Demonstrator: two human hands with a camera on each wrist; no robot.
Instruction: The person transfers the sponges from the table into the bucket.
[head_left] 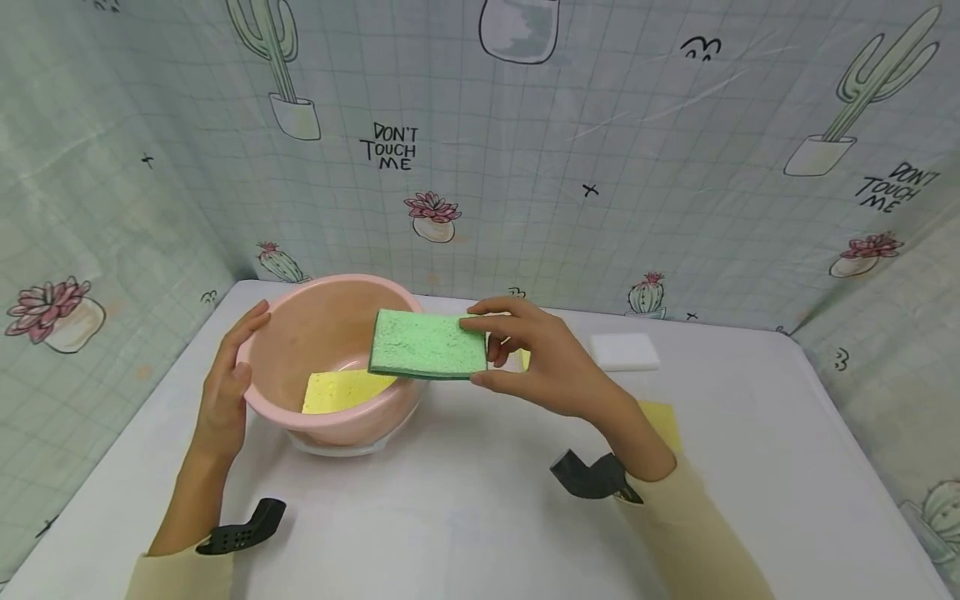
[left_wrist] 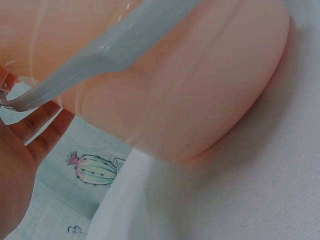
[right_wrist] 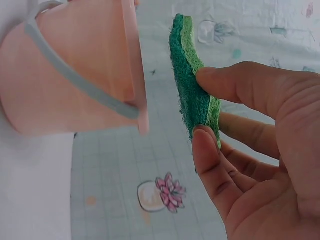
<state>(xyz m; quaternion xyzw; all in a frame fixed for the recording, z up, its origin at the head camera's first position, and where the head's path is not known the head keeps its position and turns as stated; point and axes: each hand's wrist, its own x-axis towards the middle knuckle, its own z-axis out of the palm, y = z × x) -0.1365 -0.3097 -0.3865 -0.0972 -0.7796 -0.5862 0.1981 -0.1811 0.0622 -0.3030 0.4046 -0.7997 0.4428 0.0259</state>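
Head view: a green sponge point(head_left: 427, 343) with a darker green underside is held up by the right-hand rim of a pink bucket point(head_left: 375, 429), overlapping it in this view; the right wrist view shows sponge and rim apart. The right hand point(head_left: 543, 358) pinches the sponge's right end between thumb and fingers. The left hand point(head_left: 225, 383), fingers nearly straight, rests against the bucket's left rim.

The grip covers only one end, so the sponge could droop, twist or slip if the pinch loosens, or catch the rim if carried too low. A hard push by the left hand might tip the bucket.

Inside, a yellow sponge point(head_left: 341, 392) takes up the near part. The bucket's grey handle point(left_wrist: 107, 55) hangs along its side, off the opening. The bucket stands towards the back left corner of the white worktop point(head_left: 465, 500). Near the back edge, right of centre, lies a white block point(head_left: 624, 352); the right forearm partly hides a yellow piece point(head_left: 662, 421). A cactus-print curtain point(head_left: 510, 208) hangs behind.
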